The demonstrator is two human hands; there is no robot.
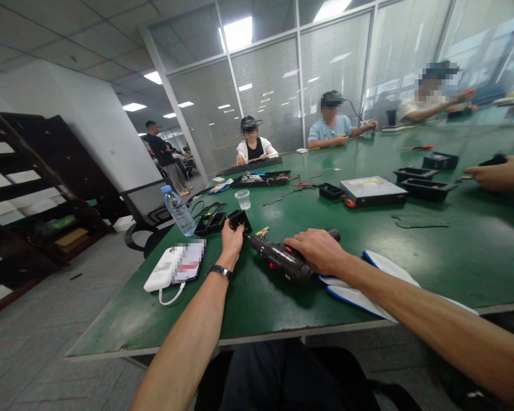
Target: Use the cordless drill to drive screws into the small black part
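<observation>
My right hand point(319, 250) is wrapped around a black and red electric screwdriver point(278, 260) that lies low over the green table point(454, 251), its tip pointing left. My left hand point(232, 235) grips a small black part point(240, 219) right at the tool's tip. A small gold-coloured metal piece point(262, 232) lies on the table just behind the tip. A dark watch sits on my left wrist.
Near my left arm lie a white power bank with cable point(161, 273) and a phone. A water bottle point(179, 211), a clear cup point(243, 199), black trays point(426, 188) and a disc drive point(372, 190) stand further back. Other people sit across; a co-worker's hand point(499, 174) rests at right.
</observation>
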